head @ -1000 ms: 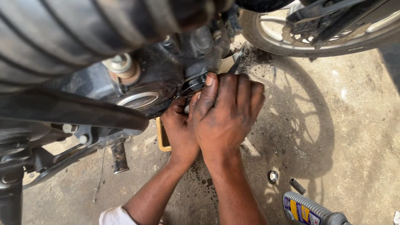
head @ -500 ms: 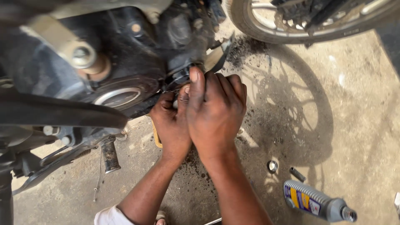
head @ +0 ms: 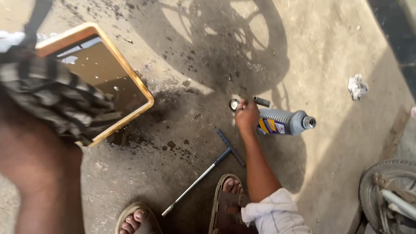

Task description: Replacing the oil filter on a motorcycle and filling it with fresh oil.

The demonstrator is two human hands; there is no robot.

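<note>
Concrete floor (head: 329,151) seen from above, stained dark with spilled oil and crossed by the shadow of a spoked wheel.

Right hand (head: 247,116) stretched out and down to the floor from a rolled white sleeve (head: 273,212), fingers curled together, tips touching a small round metal ring (head: 234,104). Hard to tell whether clamped on the ring or only resting against it. Left hand out of view; hands therefore well apart, nothing shared between them.

Metal ring lying flat on the floor, at the edge of the dark stain, just left of the fingertips. Short dark cylinder (head: 261,102) just beside it on the right, near the knuckles. Grey plastic bottle (head: 284,121) on its side right behind the hand, touching or almost touching it, neck uncapped and pointing right.

T-handled wrench (head: 208,169) lying on the floor below the hand, crossbar near the forearm, long shaft slanting down and left toward two sandalled feet (head: 138,219).

Orange-rimmed tray (head: 147,100) at upper left, holding dark brown liquid, well apart from the ring. Blurred limb draped in dark striped cloth (head: 56,97) close to the camera, covering part of the tray.

Crumpled white scrap (head: 357,86) far right on the floor. Part of a tyre (head: 381,171) in the lower right corner.
</note>
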